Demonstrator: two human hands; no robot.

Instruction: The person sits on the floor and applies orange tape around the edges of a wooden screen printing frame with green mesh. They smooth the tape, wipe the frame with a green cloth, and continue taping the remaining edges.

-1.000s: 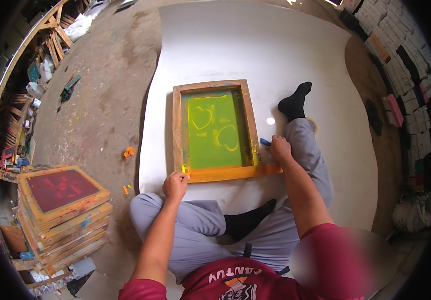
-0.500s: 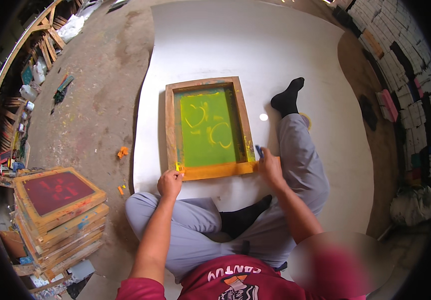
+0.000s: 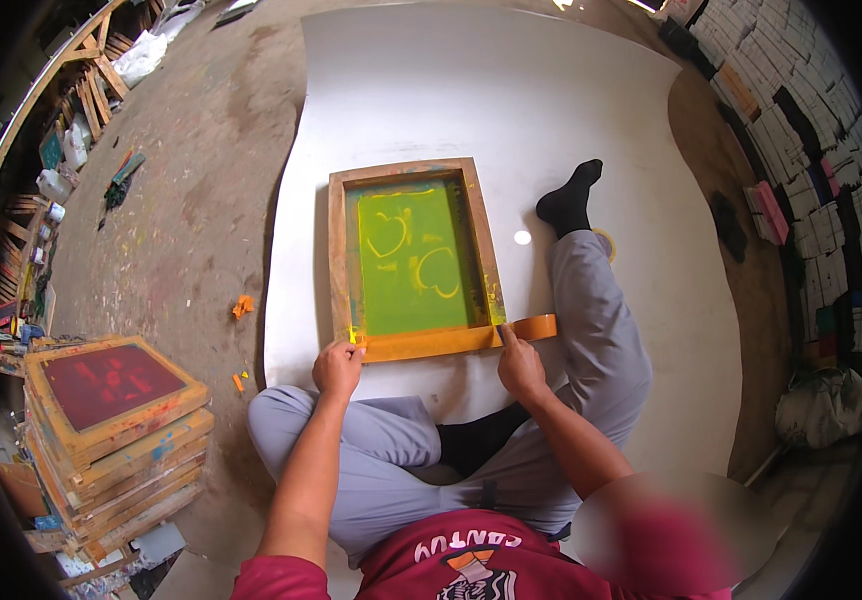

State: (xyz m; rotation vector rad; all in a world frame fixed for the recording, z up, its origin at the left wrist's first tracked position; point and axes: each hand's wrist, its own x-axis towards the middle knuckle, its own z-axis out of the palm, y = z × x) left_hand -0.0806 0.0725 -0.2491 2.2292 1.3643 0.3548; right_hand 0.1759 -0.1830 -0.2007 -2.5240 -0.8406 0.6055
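Observation:
A wooden screen-printing frame (image 3: 339, 250) with green mesh (image 3: 406, 300) and yellow outlined shapes lies on a white sheet before me. A strip of orange tape (image 3: 421, 345) runs along its near rail. My left hand (image 3: 337, 368) is closed in a pinch on the tape's left end, at the near left corner. At the near right corner, my right hand (image 3: 522, 366) is closed, its fingertips at the tape; a small dark blue tool shows only slightly there. The orange tape roll (image 3: 537, 327) stands just right of that hand, against my leg.
A stack of wooden screens (image 3: 116, 390) with a dark red one on top stands at the left. My socked foot (image 3: 569, 200) rests on the white sheet (image 3: 491, 90). Orange scraps (image 3: 242, 306) lie on the floor; piled stacks (image 3: 801, 150) line the right side.
My right hand has moved left and slightly down, from beside the tape roll to the frame's near right corner. The dark blue tool is now mostly hidden. My left hand keeps its place.

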